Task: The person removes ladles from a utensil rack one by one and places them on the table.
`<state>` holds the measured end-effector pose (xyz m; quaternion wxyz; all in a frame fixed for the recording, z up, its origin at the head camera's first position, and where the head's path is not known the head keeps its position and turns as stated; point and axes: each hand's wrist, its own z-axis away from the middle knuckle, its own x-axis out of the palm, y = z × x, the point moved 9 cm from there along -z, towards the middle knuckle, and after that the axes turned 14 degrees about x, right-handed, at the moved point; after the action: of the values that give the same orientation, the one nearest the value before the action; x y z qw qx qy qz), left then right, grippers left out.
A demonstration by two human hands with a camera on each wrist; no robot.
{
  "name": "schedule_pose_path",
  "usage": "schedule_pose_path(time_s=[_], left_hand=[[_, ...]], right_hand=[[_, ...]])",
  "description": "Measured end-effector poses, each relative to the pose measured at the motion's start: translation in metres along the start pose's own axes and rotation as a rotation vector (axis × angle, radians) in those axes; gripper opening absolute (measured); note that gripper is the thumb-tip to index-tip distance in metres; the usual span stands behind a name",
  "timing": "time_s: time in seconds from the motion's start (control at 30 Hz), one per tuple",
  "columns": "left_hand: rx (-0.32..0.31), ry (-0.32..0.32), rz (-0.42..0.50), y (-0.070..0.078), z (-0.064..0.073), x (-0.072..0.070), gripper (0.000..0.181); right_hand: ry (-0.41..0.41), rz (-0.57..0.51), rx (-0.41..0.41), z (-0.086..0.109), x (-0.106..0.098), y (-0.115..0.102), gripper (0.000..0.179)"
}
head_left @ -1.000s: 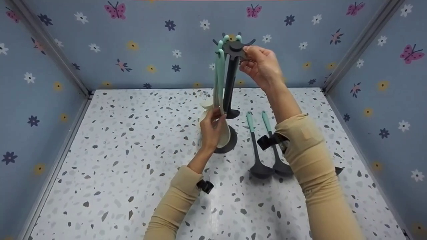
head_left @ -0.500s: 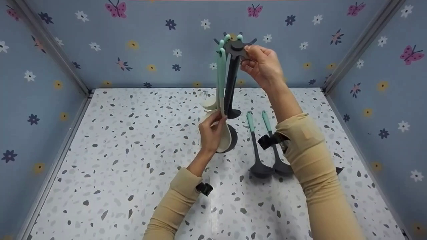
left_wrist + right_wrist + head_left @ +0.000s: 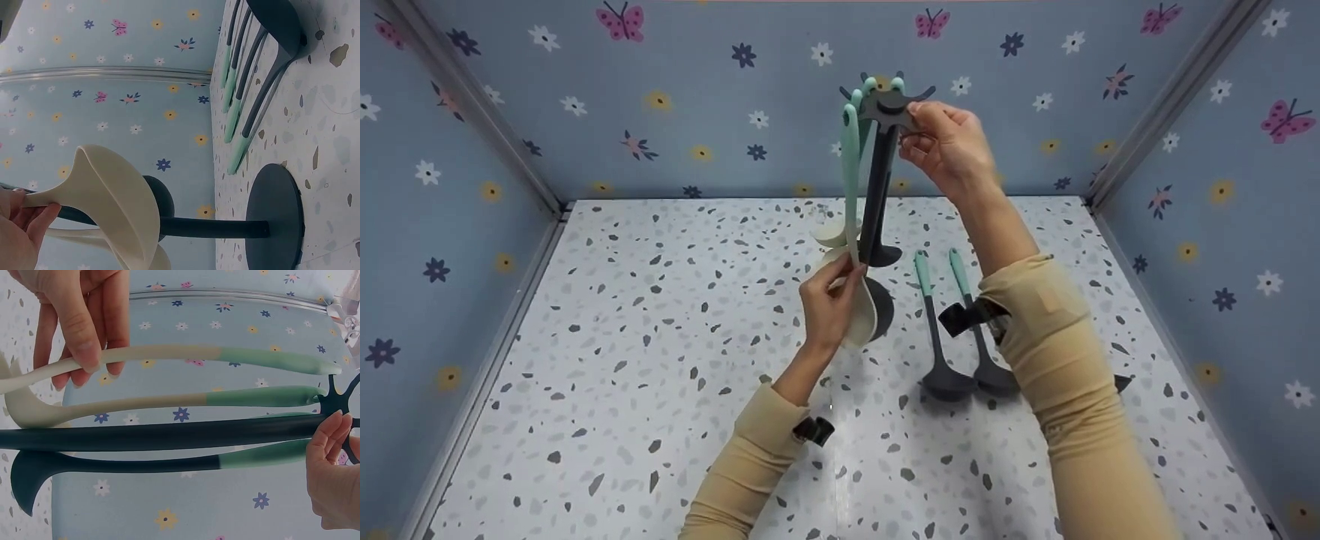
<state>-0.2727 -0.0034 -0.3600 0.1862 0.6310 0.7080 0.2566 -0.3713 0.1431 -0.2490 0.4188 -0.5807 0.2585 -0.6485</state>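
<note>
While a person's left hand (image 3: 825, 304) pinches a cream ladle (image 3: 865, 319) low on its handle between thumb and fingers, the ladle stands upright, bowl down, just beside a dark utensil stand (image 3: 877, 195). Its mint-green upper end is at the tip of a hook (image 3: 332, 386); whether the two touch cannot be told. Behind it, a second cream utensil (image 3: 831, 235) hangs on the stand, whose round base (image 3: 883, 309) rests on a speckled tabletop (image 3: 660, 337). Beside the pole hangs a dark utensil (image 3: 888, 257) with a mint handle. Farther right, the right hand (image 3: 952, 154) grips the edge of the stand's hooked top between thumb and fingers. Below that arm, two dark ladles (image 3: 946, 382) lie side by side, mint handles toward the flowered back wall (image 3: 780, 154); the left wrist view shows four mint-handled dark utensils lying there.
</note>
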Motion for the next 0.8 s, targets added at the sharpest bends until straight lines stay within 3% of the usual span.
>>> schedule_pose_path(time_s=[0.23, 0.63, 0.8], left_hand=[[0.026, -0.005, -0.07, 0.009, 0.0, -0.011, 0.019], [0.017, -0.028, -0.136, 0.014, -0.003, -0.028, 0.02], [0.011, -0.034, -0.164, -0.004, 0.004, -0.035, 0.02]], right_hand=[[-0.014, 0.003, 0.006, 0.0, 0.0, 0.001, 0.014], [-0.011, 0.003, 0.0, 0.0, 0.0, 0.0, 0.014], [0.0, 0.001, 0.009, -0.001, 0.0, 0.0, 0.014]])
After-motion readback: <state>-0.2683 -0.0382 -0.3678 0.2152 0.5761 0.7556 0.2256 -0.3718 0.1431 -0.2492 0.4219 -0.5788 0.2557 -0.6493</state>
